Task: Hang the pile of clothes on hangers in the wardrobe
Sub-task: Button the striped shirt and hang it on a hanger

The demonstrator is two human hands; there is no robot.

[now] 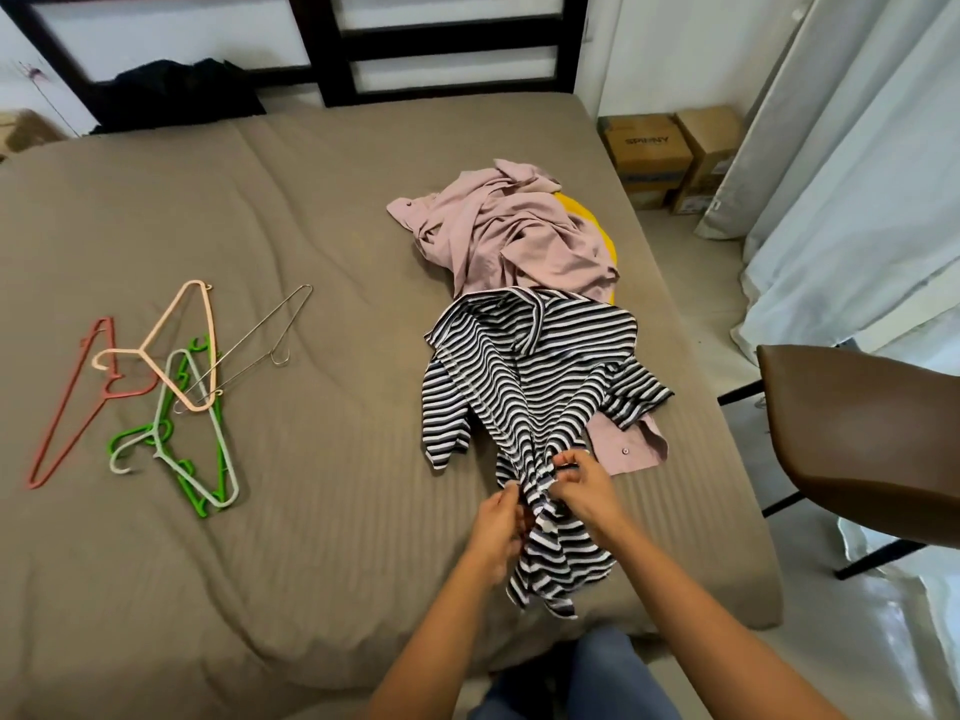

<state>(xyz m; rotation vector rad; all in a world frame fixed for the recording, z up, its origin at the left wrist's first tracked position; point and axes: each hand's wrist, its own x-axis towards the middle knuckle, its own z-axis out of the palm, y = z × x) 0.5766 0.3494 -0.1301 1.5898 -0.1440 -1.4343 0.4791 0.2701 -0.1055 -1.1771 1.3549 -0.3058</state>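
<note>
On the bed (260,511), left hand (496,527) and right hand (584,483) both pinch the striped shirt (524,387)

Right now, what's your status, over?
Left grip and right grip both pinching near end of striped shirt. Hangers untouched, left on bed. Pink shirt partly under it.

**Bedroom in Soft Daylight**

A taupe bed (260,226) is filling most of the view, its cover lying in soft ridges. A dark slatted headboard (447,39) is standing against a white wall (675,44). To the right, pale curtains (857,174) are hanging to the light floor (691,272) and letting daylight through. Two cardboard boxes (670,153) are sitting in the corner. A brown chair (857,423) on dark legs is standing beside the bed.
</note>
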